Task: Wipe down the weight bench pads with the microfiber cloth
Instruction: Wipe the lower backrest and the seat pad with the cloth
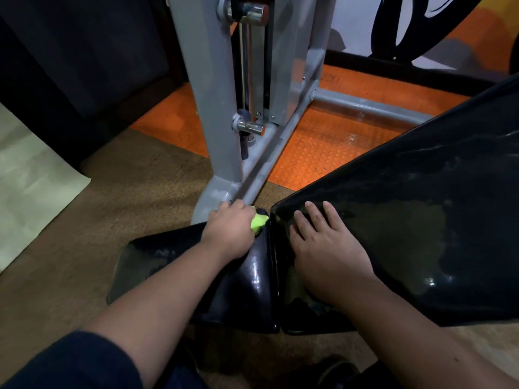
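My left hand [229, 230] is closed on a bright green microfiber cloth [259, 222], most of which is hidden under the fingers. It presses the cloth on the far corner of the black seat pad [157, 265], beside the gap to the back pad. My right hand [323, 248] lies flat, fingers spread, on the lower end of the glossy black back pad [421, 220], which slopes up to the right. Both pads show wet streaks and reflections.
The grey steel frame [216, 108] of the bench rises just beyond my left hand, with chrome pegs [251, 127] sticking out. Orange studded mats [323, 147] and brown carpet [134, 186] cover the floor. A pale sheet [33, 181] lies at left.
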Motion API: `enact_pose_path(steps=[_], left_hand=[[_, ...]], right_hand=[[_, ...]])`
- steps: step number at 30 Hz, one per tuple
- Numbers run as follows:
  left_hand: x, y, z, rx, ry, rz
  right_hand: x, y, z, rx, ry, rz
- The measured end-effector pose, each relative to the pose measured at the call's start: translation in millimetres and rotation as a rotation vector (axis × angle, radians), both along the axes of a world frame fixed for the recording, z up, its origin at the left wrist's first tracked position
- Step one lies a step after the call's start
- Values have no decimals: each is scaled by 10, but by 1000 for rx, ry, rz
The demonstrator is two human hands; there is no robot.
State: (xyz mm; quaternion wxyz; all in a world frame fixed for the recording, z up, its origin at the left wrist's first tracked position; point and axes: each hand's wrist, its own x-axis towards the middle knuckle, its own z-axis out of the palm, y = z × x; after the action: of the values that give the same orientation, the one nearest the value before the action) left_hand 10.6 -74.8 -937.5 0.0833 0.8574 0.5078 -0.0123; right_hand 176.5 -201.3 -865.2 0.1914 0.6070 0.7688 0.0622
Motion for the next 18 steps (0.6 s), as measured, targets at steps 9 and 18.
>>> enact_pose_path(steps=[9,18], left_hand=[[17,217,24,-77,-12,-12],[101,440,-19,-159,-37,-3]], right_hand=[[-29,49,-4,-37,2,22],[-39,72,-36,-27,37,15]])
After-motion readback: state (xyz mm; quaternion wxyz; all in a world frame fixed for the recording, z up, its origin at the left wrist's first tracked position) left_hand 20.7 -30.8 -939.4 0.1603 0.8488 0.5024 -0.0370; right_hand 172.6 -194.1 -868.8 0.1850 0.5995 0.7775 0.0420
